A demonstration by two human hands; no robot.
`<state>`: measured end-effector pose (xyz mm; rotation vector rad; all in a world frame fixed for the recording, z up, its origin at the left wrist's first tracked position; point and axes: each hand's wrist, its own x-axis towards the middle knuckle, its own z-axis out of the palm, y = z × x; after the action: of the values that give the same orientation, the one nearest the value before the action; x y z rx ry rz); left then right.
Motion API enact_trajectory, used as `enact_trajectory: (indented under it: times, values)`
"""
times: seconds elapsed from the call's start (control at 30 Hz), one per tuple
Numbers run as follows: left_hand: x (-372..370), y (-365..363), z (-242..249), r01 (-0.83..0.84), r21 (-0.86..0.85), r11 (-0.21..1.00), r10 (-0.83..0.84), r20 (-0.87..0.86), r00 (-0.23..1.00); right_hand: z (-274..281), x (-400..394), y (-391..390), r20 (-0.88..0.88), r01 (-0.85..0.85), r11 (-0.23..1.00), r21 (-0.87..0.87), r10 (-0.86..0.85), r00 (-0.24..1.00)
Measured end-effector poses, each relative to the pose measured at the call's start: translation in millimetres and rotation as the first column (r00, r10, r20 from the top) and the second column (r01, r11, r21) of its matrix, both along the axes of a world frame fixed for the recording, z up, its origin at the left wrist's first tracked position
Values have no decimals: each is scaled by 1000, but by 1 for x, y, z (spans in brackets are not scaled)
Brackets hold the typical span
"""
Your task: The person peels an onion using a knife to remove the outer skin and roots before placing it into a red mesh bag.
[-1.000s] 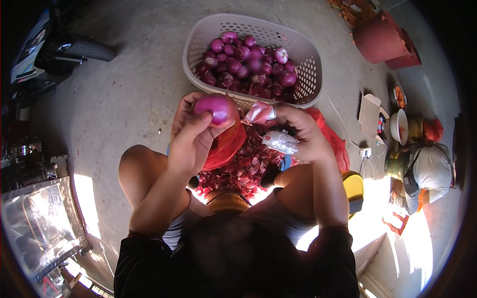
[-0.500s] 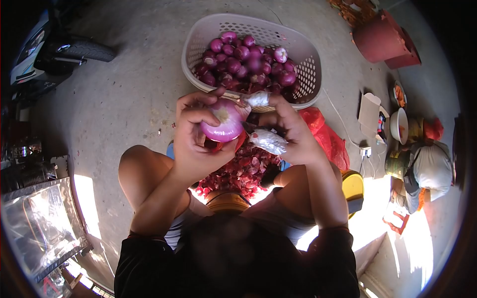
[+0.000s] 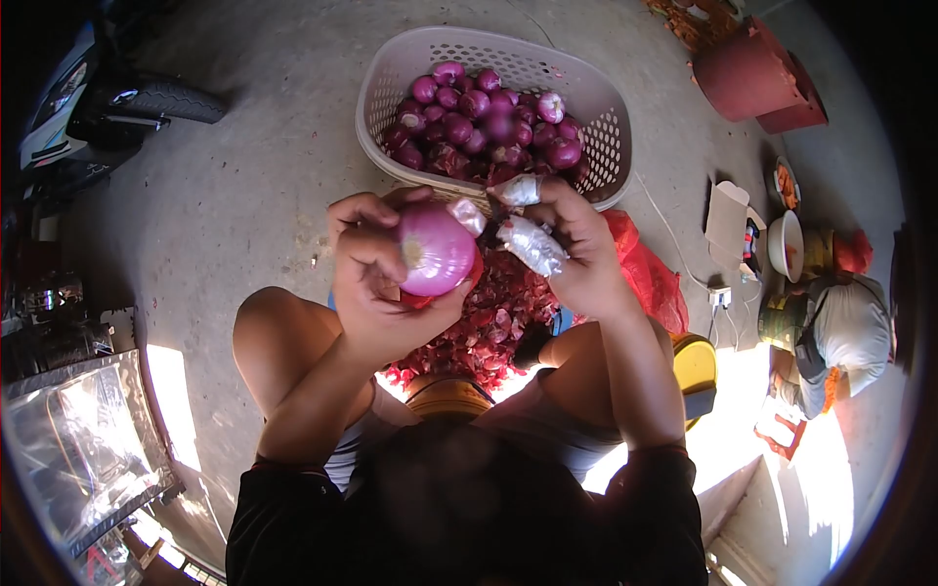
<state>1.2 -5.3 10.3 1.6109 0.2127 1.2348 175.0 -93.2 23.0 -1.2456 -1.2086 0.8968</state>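
A large red onion, glossy and purple with a pale end, sits in the grip of my left hand. Something red shows under the onion, against my left palm. My right hand is just right of the onion, its thumb and index finger wrapped in silvery covering. Those two fingers are curled around something dark and small that I cannot make out. Between the onion and my right fingertips is a pale pink piece of onion skin. Below my hands lies a heap of red onion skins between my legs.
A grey perforated basket of red onions stands ahead. Right of my hands lies a red plastic bag. A yellow round object is by my right knee. A motorbike wheel stands left; red tubs and a white bowl are right.
The onion has turned and dropped slightly in my left hand. My right hand has drawn away to the right, and a pale piece of skin now shows between onion and fingers.
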Motion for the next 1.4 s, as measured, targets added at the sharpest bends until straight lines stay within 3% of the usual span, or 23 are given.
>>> enact_trajectory:
  times: [0.13,0.27,0.43,0.7,0.87,0.97,1.03,1.07,1.13,1.2,1.23,1.3,1.4]
  values:
    - [-1,4,1,-20,-28,999,21,27,999,8,0,2,-70,68,998,4,-67,995]
    - [0,4,-2,-68,30,997,68,-30,997,15,-1,-7,-206,-174,968,-179,136,969]
    - [-3,3,-1,-106,303,947,160,-157,975,1,-11,0,-153,-149,989,9,149,977]
    - [-1,-2,2,-148,301,942,193,-125,973,5,-10,1,-254,-68,996,63,82,964]
    - [-1,0,3,-154,236,959,181,-97,979,10,-2,-1,-276,-78,996,-46,62,959]
    - [-1,0,-2,58,-144,988,-51,51,997,9,-1,-4,-269,-163,986,-39,147,952]
    - [-4,4,-8,230,-472,851,-158,187,969,11,3,-5,-185,-272,959,-76,255,949]
    - [-6,5,-9,316,-604,732,-189,266,945,16,1,-6,-125,-264,944,-196,243,962]
    - [-6,6,-1,386,-711,588,-213,324,922,3,4,-4,98,-323,934,-151,339,936]
    - [-6,7,6,388,-807,444,-188,339,922,13,8,-5,406,-277,908,-315,393,825]
    - [-6,7,5,373,-818,437,-188,323,928,20,8,-4,507,-223,878,-424,434,745]
    - [-5,10,5,324,-865,383,-177,276,945,22,7,-4,648,-61,836,-545,466,602]
    - [-4,15,3,254,-919,303,-178,207,962,7,12,-8,726,29,877,-480,379,574]
